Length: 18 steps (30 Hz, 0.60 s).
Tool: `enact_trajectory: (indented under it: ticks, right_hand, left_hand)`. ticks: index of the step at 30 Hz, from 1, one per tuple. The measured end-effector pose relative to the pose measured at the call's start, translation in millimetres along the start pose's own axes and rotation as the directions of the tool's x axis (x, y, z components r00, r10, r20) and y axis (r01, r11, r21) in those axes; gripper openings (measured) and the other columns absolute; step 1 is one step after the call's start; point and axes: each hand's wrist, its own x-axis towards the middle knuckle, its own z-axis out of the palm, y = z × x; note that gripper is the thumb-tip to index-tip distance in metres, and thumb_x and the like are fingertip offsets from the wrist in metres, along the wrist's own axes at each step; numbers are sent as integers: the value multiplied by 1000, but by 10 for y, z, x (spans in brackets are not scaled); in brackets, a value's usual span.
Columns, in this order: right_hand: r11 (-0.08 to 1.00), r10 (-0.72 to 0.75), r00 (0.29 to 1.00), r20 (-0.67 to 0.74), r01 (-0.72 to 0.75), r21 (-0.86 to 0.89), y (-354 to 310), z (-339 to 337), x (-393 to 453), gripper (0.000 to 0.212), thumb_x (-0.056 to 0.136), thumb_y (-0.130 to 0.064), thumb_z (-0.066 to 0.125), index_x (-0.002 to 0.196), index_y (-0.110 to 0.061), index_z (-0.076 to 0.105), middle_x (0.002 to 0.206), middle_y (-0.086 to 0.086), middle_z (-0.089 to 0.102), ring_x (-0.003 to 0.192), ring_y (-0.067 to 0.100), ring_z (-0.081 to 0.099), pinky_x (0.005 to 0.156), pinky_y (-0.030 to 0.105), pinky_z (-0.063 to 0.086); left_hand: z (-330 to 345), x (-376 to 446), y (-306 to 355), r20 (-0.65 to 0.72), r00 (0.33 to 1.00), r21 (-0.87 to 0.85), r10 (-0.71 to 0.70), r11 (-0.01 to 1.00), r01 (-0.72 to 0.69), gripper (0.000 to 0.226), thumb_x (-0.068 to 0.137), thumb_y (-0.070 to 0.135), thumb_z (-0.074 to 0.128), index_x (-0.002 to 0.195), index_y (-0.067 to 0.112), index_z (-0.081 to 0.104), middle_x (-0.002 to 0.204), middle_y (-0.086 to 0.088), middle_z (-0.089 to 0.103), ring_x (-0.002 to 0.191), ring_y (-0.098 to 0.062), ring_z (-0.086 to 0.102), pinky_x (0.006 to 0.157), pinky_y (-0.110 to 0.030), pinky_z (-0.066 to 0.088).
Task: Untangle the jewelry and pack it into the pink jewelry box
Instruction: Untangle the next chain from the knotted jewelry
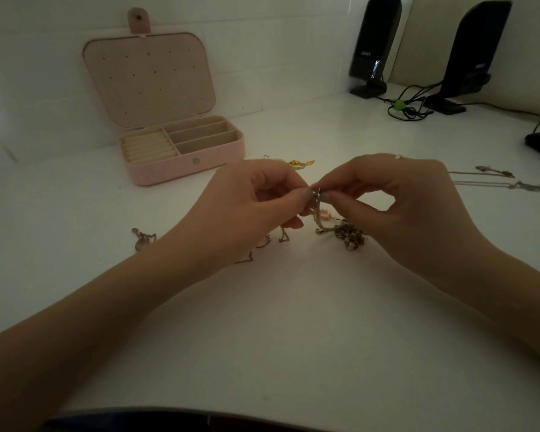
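While both hands are meeting at frame centre, left hand (pixel 256 201) and right hand (pixel 396 198) are pinching chain (pixel 317 207), hanging down to tangle (pixel 348 235) under right hand. Box (pixel 181 151) lying open upper left, nearer left hand.

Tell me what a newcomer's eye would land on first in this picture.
First the two hands at the centre: the left hand and right hand pinch a tangled chain between their fingertips, above a clump of jewelry on the white table. Next, the pink jewelry box standing open at the back left, its compartments showing nothing inside. Two black speakers stand at the back right.
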Motion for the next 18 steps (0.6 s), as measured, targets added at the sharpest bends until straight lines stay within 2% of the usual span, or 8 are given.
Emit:
enact_trajectory:
  ticks: [1,3,7,9,11,13,16,18]
  right_hand:
    - [1000,5,1000,2,-5,2,-1,1,-1,10,85,-19,66,93,-20,73,82,-14,68,78,6,63,72,19,51]
    - [999,27,1000,8,-28,30,-11,7,-1,7,85,-19,66,89,-20,72,80,-15,68,77,6,63,72,19,51]
    - [989,102,993,61,-108,97,-27,32,-2,3,86,-16,65,86,-19,66,79,-14,67,78,6,65,72,19,53]
    - [980,135,985,104,-148,132,-37,51,-4,7,88,-12,64,86,-18,62,79,-11,67,76,7,65,71,19,53]
    - [979,138,983,124,-155,135,-57,71,-11,7,87,-13,60,85,-20,57,78,-8,67,75,8,65,68,19,52]
    - [981,134,983,128,-150,122,-80,83,-16,3,85,-18,55,85,-21,53,77,-8,66,75,9,64,64,20,51]
    - [989,105,987,124,-116,90,-100,88,-23,2,85,-20,54,85,-21,52,76,-9,65,75,8,63,60,15,48]
    - [990,103,988,119,-114,82,-109,89,-26,2,85,-20,54,85,-20,52,75,-11,64,75,7,62,58,13,47]
  left_hand:
    - [6,-9,12,2,1000,8,-11,1000,11,11,86,22,64,79,17,71,76,3,73,69,-8,69,73,-56,56]
    - [12,-18,34,-2,999,1,-35,999,35,15,80,26,61,78,15,70,75,2,73,67,-8,69,73,-63,53]
    - [20,-15,45,15,999,14,-37,999,36,15,78,25,58,77,15,69,73,3,71,63,-8,67,70,-60,54]
    - [16,1,35,26,999,23,-42,999,42,15,77,24,57,76,15,69,71,3,70,62,-8,67,69,-53,56]
    - [1,15,37,64,997,6,-47,999,47,14,80,20,58,71,15,68,68,3,69,58,-9,64,61,-38,57]
    - [-6,23,50,124,987,-81,-100,991,110,26,87,11,59,62,18,66,65,1,66,53,-10,59,53,-24,51]
    - [0,33,61,213,948,-215,-235,936,280,38,88,9,56,52,20,63,62,-5,60,45,-10,47,41,-18,36]
    - [0,49,58,227,941,-231,-250,925,301,36,87,12,56,52,20,62,65,-12,53,42,-9,37,40,-17,26]
